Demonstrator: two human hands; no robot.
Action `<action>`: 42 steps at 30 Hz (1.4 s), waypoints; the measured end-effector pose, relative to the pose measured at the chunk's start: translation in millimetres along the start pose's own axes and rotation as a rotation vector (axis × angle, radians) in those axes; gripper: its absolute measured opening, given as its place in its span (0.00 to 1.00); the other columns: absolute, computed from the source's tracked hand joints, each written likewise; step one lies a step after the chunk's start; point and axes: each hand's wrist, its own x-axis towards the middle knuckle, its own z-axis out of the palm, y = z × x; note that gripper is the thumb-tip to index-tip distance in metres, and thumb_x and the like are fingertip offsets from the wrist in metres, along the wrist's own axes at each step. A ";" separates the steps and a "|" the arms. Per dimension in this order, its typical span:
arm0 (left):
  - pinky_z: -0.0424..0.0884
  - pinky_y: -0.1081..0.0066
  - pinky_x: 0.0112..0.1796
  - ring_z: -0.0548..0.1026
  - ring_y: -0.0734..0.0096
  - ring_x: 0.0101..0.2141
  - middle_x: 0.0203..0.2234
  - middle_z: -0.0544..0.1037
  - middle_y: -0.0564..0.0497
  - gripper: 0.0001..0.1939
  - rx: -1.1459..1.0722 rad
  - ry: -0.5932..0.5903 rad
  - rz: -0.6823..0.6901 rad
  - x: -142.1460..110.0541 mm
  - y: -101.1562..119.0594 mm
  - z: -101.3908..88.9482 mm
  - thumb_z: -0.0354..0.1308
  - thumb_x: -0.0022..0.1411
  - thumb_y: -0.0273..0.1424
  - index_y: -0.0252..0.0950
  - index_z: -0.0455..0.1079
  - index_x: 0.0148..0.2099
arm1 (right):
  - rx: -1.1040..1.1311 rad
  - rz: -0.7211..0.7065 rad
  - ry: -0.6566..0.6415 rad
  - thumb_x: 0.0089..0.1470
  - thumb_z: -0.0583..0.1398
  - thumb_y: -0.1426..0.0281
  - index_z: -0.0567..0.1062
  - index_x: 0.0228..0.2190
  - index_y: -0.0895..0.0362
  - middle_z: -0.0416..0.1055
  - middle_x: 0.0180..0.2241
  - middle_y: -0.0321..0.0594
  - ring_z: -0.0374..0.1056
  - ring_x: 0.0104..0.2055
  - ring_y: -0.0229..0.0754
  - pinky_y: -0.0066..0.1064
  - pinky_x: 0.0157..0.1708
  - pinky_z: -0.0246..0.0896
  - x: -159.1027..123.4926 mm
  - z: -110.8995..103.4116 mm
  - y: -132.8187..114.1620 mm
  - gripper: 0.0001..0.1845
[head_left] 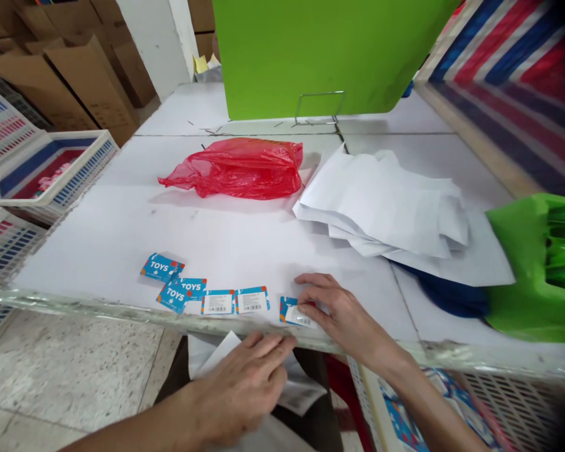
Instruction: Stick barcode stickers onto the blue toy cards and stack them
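Conceivably, a nudge from the right hand (341, 311), half-curled with fingertips on the blue card (288, 306) near the white tabletop (235, 238)'s edge, could drop it; the left hand (247, 386) bends loosely over papers (304, 389), both grips unclear.

"How's the light?"
"Bright and soft across the table (122, 232); it seems to fall from above."
"Shadows?"
"Faint, soft-edged ones by the red bag (249, 169) and the paper (381, 201). The bag's plastic catches small shiny highlights. The cartons (78, 75) at upper left look dimmer."
"And sharpness?"
"Fair in the middle: big lettering on the cards (160, 266) reads, small print doesn't. Rightward, the striped sheet (494, 63) smears, the green container (518, 301) softens, and the far edge goes black. Shapes stretch towards the sides."
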 end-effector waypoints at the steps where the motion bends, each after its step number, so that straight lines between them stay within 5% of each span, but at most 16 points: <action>1: 0.59 0.62 0.51 0.61 0.56 0.51 0.51 0.64 0.37 0.08 0.006 0.019 -0.004 0.3 0.1 0.7 0.49 0.59 0.25 0.27 0.68 0.38 | -0.011 -0.010 -0.007 0.53 0.55 0.75 0.72 0.25 0.55 0.67 0.44 0.41 0.59 0.50 0.42 0.37 0.47 0.59 1.2 0.2 0.7 0.08; 30: 0.59 0.62 0.50 0.60 0.56 0.52 0.55 0.61 0.36 0.09 0.065 0.104 -0.086 6.5 3.4 7.6 0.47 0.60 0.24 0.28 0.68 0.39 | -0.062 -0.021 -0.037 0.51 0.56 0.77 0.72 0.24 0.57 0.65 0.45 0.41 0.57 0.50 0.43 0.36 0.49 0.57 5.3 7.1 -0.9 0.08; 38: 0.64 0.63 0.45 0.63 0.58 0.47 0.55 0.61 0.38 0.12 0.120 0.014 -0.101 16.8 3.1 4.4 0.48 0.61 0.27 0.27 0.69 0.42 | -0.120 -0.070 0.044 0.50 0.56 0.78 0.71 0.23 0.56 0.66 0.43 0.42 0.59 0.49 0.45 0.39 0.47 0.61 3.0 12.1 2.9 0.09; 42: 0.64 0.63 0.45 0.62 0.58 0.48 0.56 0.60 0.38 0.13 0.099 -0.019 -0.092 18.2 2.0 3.7 0.49 0.59 0.29 0.26 0.69 0.43 | -0.172 -0.044 0.147 0.49 0.59 0.74 0.70 0.37 0.55 0.62 0.48 0.44 0.59 0.50 0.47 0.41 0.47 0.62 0.8 15.1 6.3 0.11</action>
